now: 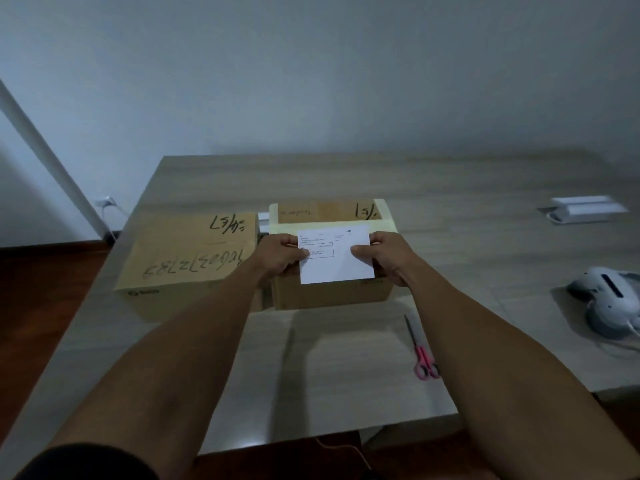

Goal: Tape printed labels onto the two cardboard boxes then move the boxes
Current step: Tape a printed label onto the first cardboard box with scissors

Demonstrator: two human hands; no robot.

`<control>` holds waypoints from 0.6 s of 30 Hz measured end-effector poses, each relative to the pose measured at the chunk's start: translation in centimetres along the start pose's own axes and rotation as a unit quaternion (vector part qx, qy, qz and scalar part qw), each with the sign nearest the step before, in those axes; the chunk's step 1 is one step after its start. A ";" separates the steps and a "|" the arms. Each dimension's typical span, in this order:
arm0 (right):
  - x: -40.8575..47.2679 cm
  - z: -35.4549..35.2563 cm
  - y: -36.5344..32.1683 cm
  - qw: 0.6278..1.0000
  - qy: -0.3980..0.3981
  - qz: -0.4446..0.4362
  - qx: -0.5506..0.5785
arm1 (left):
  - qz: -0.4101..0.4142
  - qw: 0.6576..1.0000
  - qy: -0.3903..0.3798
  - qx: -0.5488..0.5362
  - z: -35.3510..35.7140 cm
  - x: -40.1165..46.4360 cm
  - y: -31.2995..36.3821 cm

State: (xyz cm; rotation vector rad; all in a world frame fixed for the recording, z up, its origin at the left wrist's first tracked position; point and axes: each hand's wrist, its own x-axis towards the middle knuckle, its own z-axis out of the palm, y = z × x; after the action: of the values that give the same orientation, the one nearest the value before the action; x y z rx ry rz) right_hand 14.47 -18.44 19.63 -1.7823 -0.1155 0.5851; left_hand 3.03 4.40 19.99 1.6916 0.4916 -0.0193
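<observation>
While both bare forearms reach forward side by side over the wooden table (346, 358), each hand grips one short edge of the printed label (341, 258).

Left hand (277, 256): fingers curled behind the sheet, thumb laid across its front at the left edge, pinching the paper. Wrist straight, forearm angled in from the lower left; a dark sleeve shows at the frame's bottom corner.

Right hand (382, 256): same pinch mirrored, thumb on the front at the right edge, fingers folded behind. Forearm angled in from the lower right.

Label: white sheet, printed text in its upper left part, held flat over the top of the right cardboard box (332, 296), covering much of its near side.

Right cardboard box: pale tape bands along its top, black handwriting at the far edge.

Left cardboard box (187, 261): just beside the right one, large black handwriting on top.

Pink-handled scissors (420, 351): flat on the table, near the right forearm, apart from the boxes.
</observation>
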 end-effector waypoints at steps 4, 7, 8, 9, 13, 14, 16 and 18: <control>0.6 0.3 -1.2 1.000 0.025 -0.017 -0.001 | 0.030 0.996 0.078 -0.001 -0.4 1.4 1.0; 1.7 0.2 -1.8 0.999 0.032 -0.033 -0.010 | 0.030 0.993 0.111 -0.036 -0.1 2.2 1.5; 1.8 0.3 -1.9 0.999 0.035 -0.036 -0.008 | 0.032 0.991 0.121 -0.041 0.0 2.2 1.4; 3.2 -0.3 -2.6 0.998 0.036 -0.039 -0.014 | 0.038 0.989 0.134 -0.041 0.5 3.6 1.9; 5.6 -0.9 -3.0 0.996 0.053 -0.057 -0.041 | 0.058 0.985 0.160 0.003 0.9 6.1 1.3; 6.5 -1.1 -3.0 0.996 0.058 -0.061 -0.043 | 0.054 0.985 0.165 0.003 1.1 6.9 1.2; 8.2 -1.4 -3.0 0.995 0.063 -0.064 -0.046 | 0.049 0.983 0.174 0.019 1.3 8.2 1.1; 9.7 -1.7 -2.8 0.995 0.064 -0.061 -0.051 | 0.054 0.982 0.172 0.050 1.7 9.4 0.9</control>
State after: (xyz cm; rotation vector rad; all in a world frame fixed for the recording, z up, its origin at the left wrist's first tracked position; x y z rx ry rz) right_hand 24.26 -15.45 19.31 -1.8921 -0.1665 0.3819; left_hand 12.28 5.58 17.87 1.8267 0.6624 0.3375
